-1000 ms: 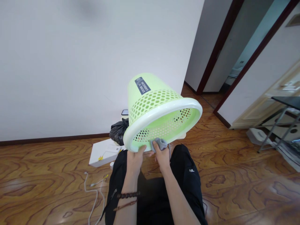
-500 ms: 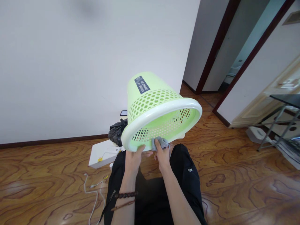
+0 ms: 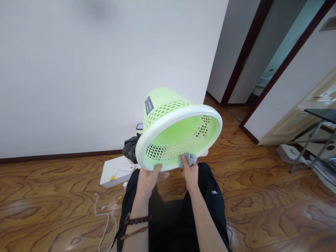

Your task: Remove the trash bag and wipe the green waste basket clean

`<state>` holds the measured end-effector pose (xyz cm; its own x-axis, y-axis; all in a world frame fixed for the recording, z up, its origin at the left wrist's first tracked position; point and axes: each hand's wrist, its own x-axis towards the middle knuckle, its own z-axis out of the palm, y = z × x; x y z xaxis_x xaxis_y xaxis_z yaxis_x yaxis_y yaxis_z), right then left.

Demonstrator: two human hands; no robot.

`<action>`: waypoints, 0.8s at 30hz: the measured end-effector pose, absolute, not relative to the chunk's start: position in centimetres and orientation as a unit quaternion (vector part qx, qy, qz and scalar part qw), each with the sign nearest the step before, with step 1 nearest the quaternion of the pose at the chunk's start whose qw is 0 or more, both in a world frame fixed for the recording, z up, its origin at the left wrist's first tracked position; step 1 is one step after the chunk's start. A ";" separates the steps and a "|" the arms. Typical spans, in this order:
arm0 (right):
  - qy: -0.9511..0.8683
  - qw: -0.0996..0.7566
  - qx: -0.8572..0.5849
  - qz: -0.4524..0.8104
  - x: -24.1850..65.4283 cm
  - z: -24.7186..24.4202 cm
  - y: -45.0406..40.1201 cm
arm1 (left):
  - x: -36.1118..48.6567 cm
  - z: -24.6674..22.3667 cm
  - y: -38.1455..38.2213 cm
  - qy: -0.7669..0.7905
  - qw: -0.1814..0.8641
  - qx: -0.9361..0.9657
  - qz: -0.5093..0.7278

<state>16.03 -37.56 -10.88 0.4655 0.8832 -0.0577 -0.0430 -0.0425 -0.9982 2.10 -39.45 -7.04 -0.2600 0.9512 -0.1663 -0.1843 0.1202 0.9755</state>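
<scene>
A light green plastic garbage bin [image 3: 168, 105] with a white rim and honeycomb holes is tilted on its side above my knees, its mouth turned toward me. My left hand [image 3: 149, 178] grips the near left part of the rim, thumb inside and fingers beneath. At the lower rim, my right hand [image 3: 190, 174] pinches a grey cloth [image 3: 187, 159] against the edge, thumb on top. A dark label shows on the bin's upper left side. The fingers of my right hand are partly hidden under the rim.
A black plastic bag [image 3: 130, 148] and a white box [image 3: 115, 172] lie by the wall at left. A phone [image 3: 139, 126] is behind the bin. White cables [image 3: 107, 213] run over the wooden floor. A metal-legged table [image 3: 319, 140] stands at right.
My right hand has slid the cloth to the right along the rim. The bin has turned and tipped, so more of its inside shows and its label has moved left.
</scene>
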 end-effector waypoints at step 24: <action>-0.294 0.633 -0.645 0.312 16.7 -11.3 -37.0 | 2.0 -6.3 -40.0 0.521 0.519 0.352 0.580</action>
